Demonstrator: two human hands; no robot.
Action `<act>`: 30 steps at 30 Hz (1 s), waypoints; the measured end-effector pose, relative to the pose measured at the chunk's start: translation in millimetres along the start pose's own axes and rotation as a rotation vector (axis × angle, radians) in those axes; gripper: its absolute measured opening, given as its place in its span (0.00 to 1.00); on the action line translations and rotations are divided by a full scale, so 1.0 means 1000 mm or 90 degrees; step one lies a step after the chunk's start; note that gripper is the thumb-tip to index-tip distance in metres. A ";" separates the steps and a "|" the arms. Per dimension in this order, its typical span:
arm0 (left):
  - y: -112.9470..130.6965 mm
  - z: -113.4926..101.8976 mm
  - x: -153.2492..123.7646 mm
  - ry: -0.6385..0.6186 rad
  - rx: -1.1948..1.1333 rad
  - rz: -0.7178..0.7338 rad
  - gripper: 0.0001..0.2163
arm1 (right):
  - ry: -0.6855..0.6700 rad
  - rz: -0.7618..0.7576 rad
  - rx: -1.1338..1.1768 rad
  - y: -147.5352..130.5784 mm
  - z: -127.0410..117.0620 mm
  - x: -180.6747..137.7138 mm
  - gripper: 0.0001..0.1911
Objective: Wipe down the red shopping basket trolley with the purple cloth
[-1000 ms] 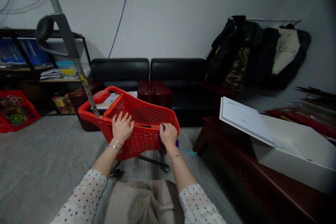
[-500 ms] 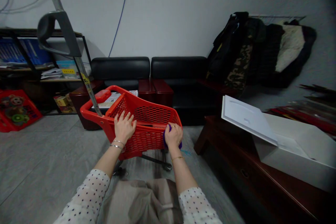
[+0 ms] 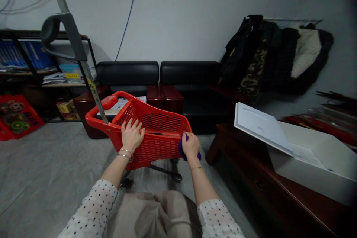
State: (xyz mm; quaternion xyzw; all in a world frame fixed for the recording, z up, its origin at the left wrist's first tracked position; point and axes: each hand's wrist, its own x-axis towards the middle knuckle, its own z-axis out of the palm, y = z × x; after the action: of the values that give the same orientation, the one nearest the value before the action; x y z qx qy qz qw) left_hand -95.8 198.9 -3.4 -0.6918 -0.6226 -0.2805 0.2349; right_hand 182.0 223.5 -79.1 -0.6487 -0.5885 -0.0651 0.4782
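Red cart: at 12 o'clock from the person, straight ahead and near; its perforated basket runs sideways, and the near side hides much of the floor inside, so its contents cannot be fully told.
Left hand: at 11 o'clock, fingers spread wide, resting on the basket's near rim without clasping it.
Right hand: toward 1 o'clock, fingers curled closely round a purple cloth, at the basket's right end.
White box: at 2 o'clock, uncovered, with something pale and indistinct inside; its white lid lies tilted at its left end.
Wooden table: dark red-brown, under the white box.
Plastic bin: at 10 o'clock, yellow-labelled, contents unclear.
Shelf: bears the bin, loose papers and, further left, blue folders.
Black seats: at 12 o'clock beyond the cart, with wooden arms, backed by a pale wall.
Jackets: at 1 o'clock, hanging from a rail.
Floor: grey, under the cart.
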 end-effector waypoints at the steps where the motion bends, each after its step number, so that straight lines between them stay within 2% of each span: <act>1: 0.001 0.000 0.001 -0.001 -0.004 -0.002 0.19 | 0.013 0.012 -0.011 -0.011 0.004 -0.002 0.19; 3: 0.001 -0.001 0.002 -0.003 -0.017 -0.005 0.19 | 0.000 -0.037 -0.008 -0.046 0.016 -0.010 0.19; 5: 0.000 -0.002 0.002 -0.007 -0.027 -0.005 0.19 | -0.053 -0.130 0.024 -0.083 0.026 -0.017 0.19; 7: -0.002 -0.003 0.001 -0.007 -0.026 -0.003 0.19 | -0.102 -0.198 0.058 -0.101 0.029 -0.019 0.18; 9: -0.004 -0.003 0.001 -0.007 -0.019 0.005 0.19 | -0.131 -0.231 0.081 -0.090 0.022 -0.015 0.17; 11: -0.005 -0.003 0.000 -0.007 -0.014 0.010 0.18 | -0.133 -0.219 0.085 -0.056 0.010 -0.007 0.17; 13: -0.004 -0.002 0.000 -0.007 -0.015 0.007 0.19 | -0.107 -0.152 0.066 -0.018 -0.001 0.001 0.19; 15: -0.002 -0.001 0.000 -0.002 -0.020 -0.002 0.19 | -0.064 -0.070 0.033 0.002 -0.006 0.004 0.20; 16: -0.002 0.000 0.001 0.001 -0.023 -0.006 0.19 | -0.041 -0.039 0.016 0.002 -0.005 0.003 0.21; 18: -0.001 0.002 0.001 0.004 -0.026 -0.006 0.19 | -0.018 -0.038 -0.002 -0.020 0.004 -0.004 0.21; 22: -0.004 0.002 0.002 0.000 -0.018 0.006 0.19 | -0.068 -0.208 0.051 -0.091 0.030 -0.022 0.19; 24: -0.007 0.000 0.001 -0.005 -0.014 0.011 0.19 | -0.099 -0.262 0.087 -0.102 0.033 -0.025 0.19; 27: -0.008 -0.002 0.000 -0.013 -0.015 0.017 0.19 | -0.114 -0.274 0.118 -0.072 0.020 -0.021 0.19; 30: -0.006 -0.002 0.000 -0.018 -0.030 0.014 0.19 | -0.063 -0.161 0.095 -0.023 0.003 -0.011 0.21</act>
State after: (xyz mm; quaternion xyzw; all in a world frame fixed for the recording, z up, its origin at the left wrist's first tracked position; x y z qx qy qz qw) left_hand -101.6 198.3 -2.0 -0.7080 -0.6113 -0.2827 0.2126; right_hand 158.1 214.3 -75.1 -0.5343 -0.6917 -0.0491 0.4834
